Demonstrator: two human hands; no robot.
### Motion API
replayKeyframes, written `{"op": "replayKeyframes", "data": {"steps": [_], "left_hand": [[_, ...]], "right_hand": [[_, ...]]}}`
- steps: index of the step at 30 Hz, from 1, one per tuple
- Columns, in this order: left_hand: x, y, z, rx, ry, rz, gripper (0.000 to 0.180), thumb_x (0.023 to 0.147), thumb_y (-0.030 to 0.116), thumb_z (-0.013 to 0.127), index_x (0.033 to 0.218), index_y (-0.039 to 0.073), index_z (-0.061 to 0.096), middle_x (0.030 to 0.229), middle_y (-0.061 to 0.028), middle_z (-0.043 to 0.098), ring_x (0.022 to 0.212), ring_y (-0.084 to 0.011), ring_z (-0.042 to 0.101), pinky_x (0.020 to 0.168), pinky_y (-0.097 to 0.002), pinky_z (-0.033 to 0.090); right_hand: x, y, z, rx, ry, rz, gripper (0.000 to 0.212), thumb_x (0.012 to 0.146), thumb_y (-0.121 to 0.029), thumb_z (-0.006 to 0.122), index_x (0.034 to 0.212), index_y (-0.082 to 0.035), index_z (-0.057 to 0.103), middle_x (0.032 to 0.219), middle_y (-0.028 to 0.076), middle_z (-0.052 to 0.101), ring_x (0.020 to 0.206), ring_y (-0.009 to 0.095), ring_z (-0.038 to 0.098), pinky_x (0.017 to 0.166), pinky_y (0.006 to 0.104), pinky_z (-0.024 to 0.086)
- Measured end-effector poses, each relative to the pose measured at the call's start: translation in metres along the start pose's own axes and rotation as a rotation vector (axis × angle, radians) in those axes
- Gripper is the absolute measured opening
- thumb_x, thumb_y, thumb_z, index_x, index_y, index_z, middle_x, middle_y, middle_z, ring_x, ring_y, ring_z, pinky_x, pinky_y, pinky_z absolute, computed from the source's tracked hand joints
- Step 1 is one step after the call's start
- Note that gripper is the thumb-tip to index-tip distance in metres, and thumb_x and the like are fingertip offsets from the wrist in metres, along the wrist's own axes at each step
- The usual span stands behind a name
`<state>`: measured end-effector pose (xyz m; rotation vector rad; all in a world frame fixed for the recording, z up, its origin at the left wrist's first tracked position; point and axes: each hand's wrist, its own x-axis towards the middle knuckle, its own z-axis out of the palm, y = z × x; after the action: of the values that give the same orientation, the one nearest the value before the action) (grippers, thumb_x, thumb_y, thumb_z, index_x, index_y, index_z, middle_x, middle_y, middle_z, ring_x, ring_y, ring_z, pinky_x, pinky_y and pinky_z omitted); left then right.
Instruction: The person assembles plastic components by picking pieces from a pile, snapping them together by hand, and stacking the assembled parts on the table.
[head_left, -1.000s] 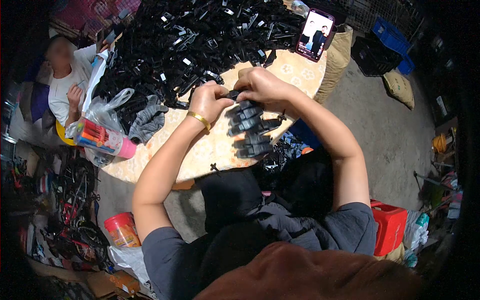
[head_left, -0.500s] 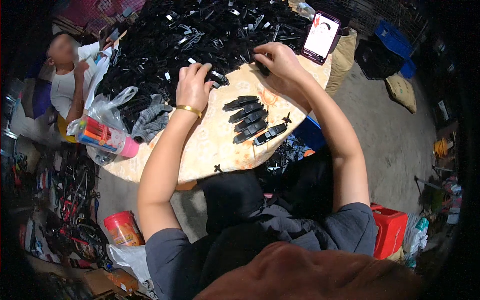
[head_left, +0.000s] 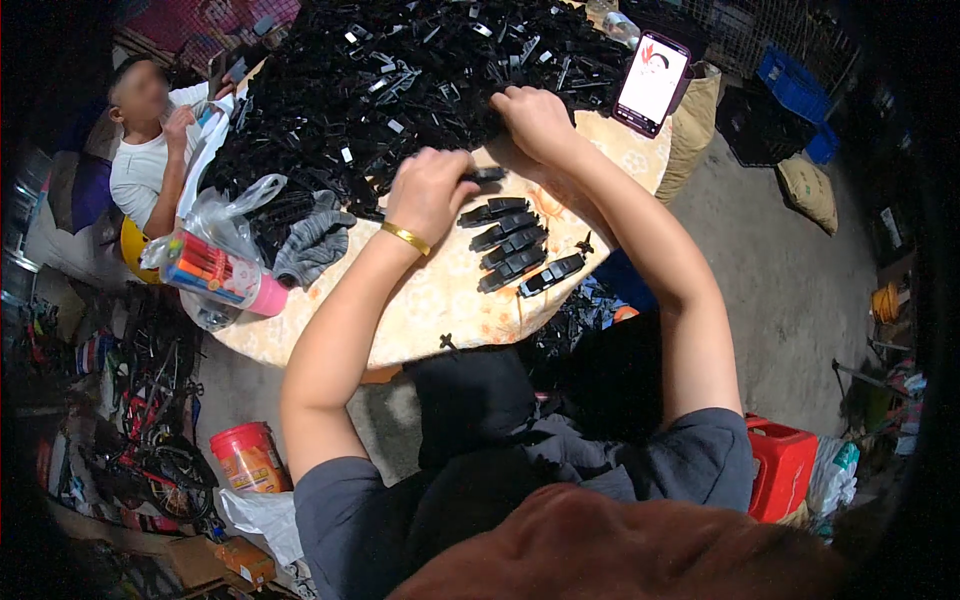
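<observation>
Hands (head_left: pixel 430 193) — at heaped black parts (head_left: pixel 320 115)

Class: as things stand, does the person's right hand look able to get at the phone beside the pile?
Probably yes. The right hand is at the edge of the pile of black parts, the phone is to its right, and mostly bare tablecloth seems to lie between.

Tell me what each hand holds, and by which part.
Left hand: a black part, apparently by its left end. Right hand: cannot tell against the black pile.
</observation>
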<state>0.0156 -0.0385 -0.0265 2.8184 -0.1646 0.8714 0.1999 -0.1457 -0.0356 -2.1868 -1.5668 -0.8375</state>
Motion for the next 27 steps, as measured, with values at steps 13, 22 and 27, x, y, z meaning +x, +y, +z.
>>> {"op": "replayKeyframes", "data": {"steps": [13, 22, 27], "left_hand": [[-0.007, 0.013, 0.008, -0.345, -0.162, -0.204, 0.023, 0.067, 0.012, 0.071, 0.084, 0.001, 0.059, 0.079, -0.0140, 0.059, 0.078, -0.0329, 0.056, 0.071, -0.0388, 0.046], [-0.010, 0.012, 0.007, -0.181, -0.136, -0.227, 0.024, 0.068, 0.013, 0.074, 0.084, 0.001, 0.061, 0.079, -0.0119, 0.058, 0.071, -0.0253, 0.059, 0.065, -0.0328, 0.047], [-0.010, 0.009, 0.006, -0.318, -0.154, -0.344, 0.021, 0.063, 0.019, 0.076, 0.071, 0.003, 0.063, 0.074, -0.0119, 0.057, 0.073, -0.0296, 0.055, 0.069, -0.0375, 0.045]], "right_hand": [[-0.051, -0.030, -0.056, 0.325, -0.127, -0.153, 0.016, 0.074, -0.010, 0.056, 0.089, -0.006, 0.059, 0.076, 0.010, 0.059, 0.071, 0.029, 0.061, 0.061, 0.0384, 0.050], [-0.051, -0.034, -0.048, 0.032, -0.044, -0.172, 0.006, 0.069, -0.011, 0.057, 0.073, -0.007, 0.058, 0.076, 0.006, 0.055, 0.076, 0.023, 0.059, 0.061, 0.0346, 0.050], [-0.051, -0.031, -0.058, 0.325, -0.200, -0.233, 0.022, 0.065, -0.004, 0.060, 0.087, -0.006, 0.059, 0.083, 0.010, 0.054, 0.084, 0.024, 0.056, 0.069, 0.0353, 0.048]]}}
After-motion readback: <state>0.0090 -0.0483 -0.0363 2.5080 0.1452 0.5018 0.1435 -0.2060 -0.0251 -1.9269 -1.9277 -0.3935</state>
